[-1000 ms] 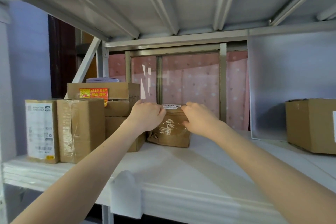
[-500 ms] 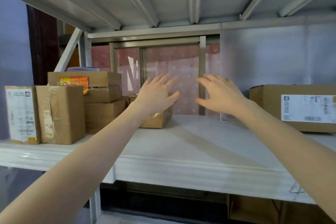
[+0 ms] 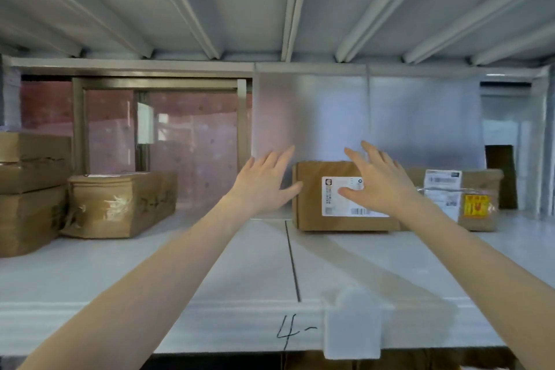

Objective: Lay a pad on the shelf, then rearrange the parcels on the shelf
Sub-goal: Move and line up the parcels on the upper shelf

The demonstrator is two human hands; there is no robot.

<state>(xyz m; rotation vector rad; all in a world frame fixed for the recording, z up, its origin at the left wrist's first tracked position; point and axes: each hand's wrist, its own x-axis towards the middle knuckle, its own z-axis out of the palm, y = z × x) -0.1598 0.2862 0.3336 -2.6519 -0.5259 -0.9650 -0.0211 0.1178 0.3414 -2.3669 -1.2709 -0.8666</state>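
The labelled parcel (image 3: 345,195) sits far back on the shelf (image 3: 240,264), against the translucent rear panel (image 3: 405,117), so both arms are at long reach. From that stretch the likeliest slip, in my judgement, is an uneven squeeze: one palm lands before the other and the box skids or twists toward the second parcel (image 3: 468,201) just beside it on the right, or tips forward as it is dragged out. The white pad (image 3: 375,267) already covers the shelf, with a seam (image 3: 292,261) between its sheets running toward the front edge; a box pulled low across that seam could catch and ruck a sheet.

The left hand (image 3: 264,183) is spread wide, fingers fanned, just off the box's left end; whether the thumb touches the corner I cannot tell. The right hand (image 3: 375,183) is equally open, hanging in front of the label, holding nothing. Neither grip is closed on anything.

The taped bundle (image 3: 120,204) and the stacked cartons (image 3: 30,189) stand well apart at the left
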